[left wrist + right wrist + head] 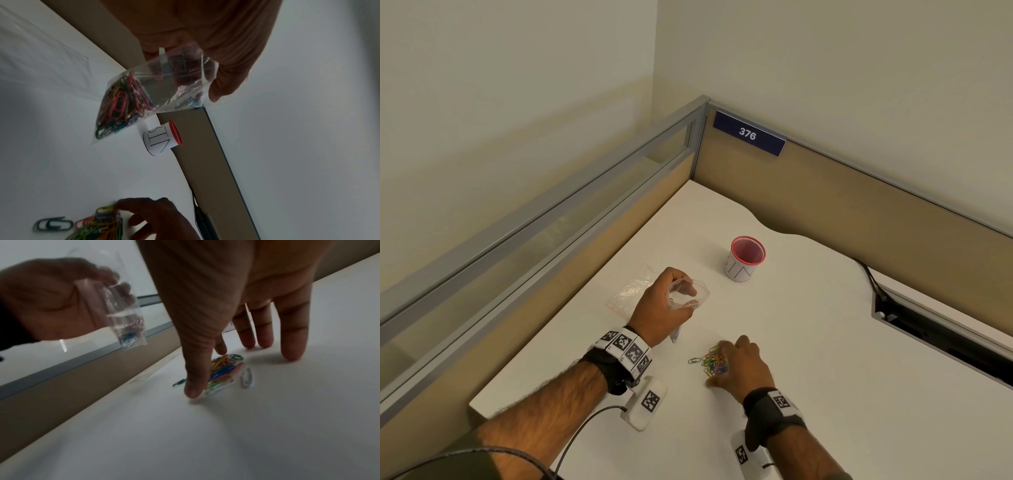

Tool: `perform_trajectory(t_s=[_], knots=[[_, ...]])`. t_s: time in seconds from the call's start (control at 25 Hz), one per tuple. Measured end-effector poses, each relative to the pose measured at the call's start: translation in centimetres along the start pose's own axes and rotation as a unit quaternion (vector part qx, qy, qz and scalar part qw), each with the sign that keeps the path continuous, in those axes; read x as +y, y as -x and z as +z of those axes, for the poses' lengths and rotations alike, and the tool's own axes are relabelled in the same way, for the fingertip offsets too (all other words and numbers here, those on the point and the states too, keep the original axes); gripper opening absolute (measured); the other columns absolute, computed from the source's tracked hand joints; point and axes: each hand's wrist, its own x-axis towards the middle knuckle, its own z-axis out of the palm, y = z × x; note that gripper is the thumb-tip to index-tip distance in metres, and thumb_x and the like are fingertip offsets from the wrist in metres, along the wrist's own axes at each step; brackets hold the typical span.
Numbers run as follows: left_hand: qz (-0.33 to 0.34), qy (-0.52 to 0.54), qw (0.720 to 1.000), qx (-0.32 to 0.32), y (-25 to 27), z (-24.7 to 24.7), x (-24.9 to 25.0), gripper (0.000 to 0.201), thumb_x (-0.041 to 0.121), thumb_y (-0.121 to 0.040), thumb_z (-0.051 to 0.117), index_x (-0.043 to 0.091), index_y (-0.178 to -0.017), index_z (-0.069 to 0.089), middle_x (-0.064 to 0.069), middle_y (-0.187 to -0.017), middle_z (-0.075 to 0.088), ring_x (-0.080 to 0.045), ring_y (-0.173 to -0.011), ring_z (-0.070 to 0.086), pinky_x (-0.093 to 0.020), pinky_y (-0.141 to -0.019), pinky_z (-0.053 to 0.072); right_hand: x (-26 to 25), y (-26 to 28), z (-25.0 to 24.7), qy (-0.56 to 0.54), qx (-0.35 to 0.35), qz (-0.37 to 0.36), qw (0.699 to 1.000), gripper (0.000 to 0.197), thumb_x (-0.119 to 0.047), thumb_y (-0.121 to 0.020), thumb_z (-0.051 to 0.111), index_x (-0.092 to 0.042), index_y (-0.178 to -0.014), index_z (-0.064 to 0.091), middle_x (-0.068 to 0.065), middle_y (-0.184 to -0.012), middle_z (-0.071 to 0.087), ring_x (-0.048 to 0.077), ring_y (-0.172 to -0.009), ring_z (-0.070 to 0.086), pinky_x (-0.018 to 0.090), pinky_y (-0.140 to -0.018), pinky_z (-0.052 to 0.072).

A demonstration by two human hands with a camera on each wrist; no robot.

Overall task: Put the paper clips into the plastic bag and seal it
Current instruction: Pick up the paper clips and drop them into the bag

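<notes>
At frame centre, the left hand (661, 305) is gripping an open clear bag (148, 97) above the desk (825, 342), coloured clips already lying in its lower corner. Lower right of it, the right hand (744, 365) is spreading its fingers over a loose pile of clips (714, 363), thumb and fingertips touching the desk, nothing yet pinched. A red-rimmed cup (744, 258) is standing behind.

Glossy clear plastic bag (164, 91), matt white table (825, 342)
</notes>
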Motion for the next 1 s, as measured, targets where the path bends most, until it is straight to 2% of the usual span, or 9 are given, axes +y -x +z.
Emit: perform_trajectory(t_s=[0.16,0.24,0.32,0.44,0.52,0.64,0.8,0.92,1.0], knots=[[0.002,-0.003,1.0,-0.002,0.0,0.1,0.1,0.038,0.006,-0.079,0.074,0.025,-0.104,0.054,0.007,-0.099,0.069,-0.006,-0.109,0.064,-0.037,-0.103,0.049,-1.9,-1.0,0.8,0.021,0.049,-0.001,0.999,0.023,-0.016,-0.091,0.05,-0.011,-0.113,0.054,0.012,-0.117,0.049,0.031,-0.108,0.052,0.039,-0.086,0.051],[0.003,-0.002,1.0,0.001,0.0,-0.1,0.1,0.038,0.005,-0.078,0.074,0.025,-0.104,0.054,0.006,-0.099,0.069,-0.007,-0.109,0.064,-0.037,-0.102,0.049,-2.2,-1.4,0.5,0.023,0.052,0.004,0.998,0.021,-0.009,-0.092,0.042,-0.008,-0.108,0.055,0.014,-0.116,0.052,0.031,-0.105,0.054,0.039,-0.087,0.051],[0.002,-0.002,1.0,0.004,0.0,-0.3,0.1,0.039,0.005,-0.078,0.075,0.027,-0.103,0.054,0.007,-0.099,0.069,-0.006,-0.108,0.064,-0.036,-0.102,0.049,-2.4,-1.5,0.3,0.001,0.052,0.008,0.999,0.02,-0.018,-0.095,0.044,-0.009,-0.109,0.056,0.013,-0.115,0.052,0.03,-0.105,0.054,0.037,-0.086,0.049],[-0.005,-0.006,1.0,0.008,0.0,-0.3,0.1,0.04,0.005,-0.079,0.075,0.028,-0.103,0.054,0.008,-0.099,0.069,-0.003,-0.108,0.063,-0.033,-0.101,0.049,-3.2,-1.4,0.5,-0.001,0.04,-0.015,0.999,0.033,-0.034,-0.09,0.056,-0.015,-0.117,0.054,0.008,-0.116,0.047,0.029,-0.108,0.049,0.035,-0.08,0.045],[-0.005,-0.007,1.0,0.007,0.0,-0.2,0.2,0.04,0.005,-0.079,0.075,0.027,-0.104,0.054,0.008,-0.098,0.069,-0.002,-0.106,0.063,-0.031,-0.1,0.049,-3.7,-1.4,0.9,0.031,0.047,-0.033,0.998,0.027,-0.025,-0.09,0.055,-0.016,-0.116,0.054,0.008,-0.115,0.046,0.029,-0.107,0.049,0.036,-0.079,0.049],[-0.001,-0.007,1.0,0.005,0.0,-0.2,0.4,0.039,0.005,-0.079,0.075,0.026,-0.105,0.054,0.009,-0.098,0.069,-0.002,-0.106,0.063,-0.03,-0.098,0.049,-3.6,-1.5,1.1,0.052,0.067,-0.056,0.995,0.021,-0.008,-0.092,0.043,-0.013,-0.107,0.056,0.01,-0.111,0.051,0.028,-0.101,0.051,0.034,-0.076,0.048],[-0.001,-0.006,1.0,0.004,-0.2,-0.4,0.3,0.04,0.007,-0.079,0.075,0.027,-0.105,0.054,0.01,-0.098,0.069,-0.005,-0.107,0.064,-0.037,-0.101,0.05,-2.7,-1.7,0.4,0.037,0.071,-0.055,0.995,0.016,-0.007,-0.089,0.05,-0.012,-0.102,0.059,0.01,-0.108,0.057,0.027,-0.098,0.054,0.031,-0.078,0.045],[-0.003,-0.006,1.0,0.002,-0.2,-0.4,0.3,0.039,0.008,-0.079,0.075,0.029,-0.104,0.053,0.011,-0.098,0.069,-0.005,-0.108,0.063,-0.041,-0.101,0.051,-1.6,-1.9,-0.8,-0.048,0.08,-0.011,0.996,0.017,-0.01,-0.088,0.054,-0.013,-0.099,0.067,0.007,-0.106,0.065,0.025,-0.098,0.06,0.028,-0.083,0.046],[-0.004,-0.007,1.0,0.0,-0.2,-0.2,0.3,0.039,0.008,-0.079,0.075,0.029,-0.103,0.053,0.01,-0.098,0.069,-0.004,-0.109,0.063,-0.042,-0.101,0.051,-1.0,-1.5,-2.1,-0.131,0.107,0.015,0.985,0.016,-0.008,-0.086,0.059,-0.014,-0.092,0.072,0.005,-0.099,0.071,0.021,-0.09,0.065,0.027,-0.082,0.05]])
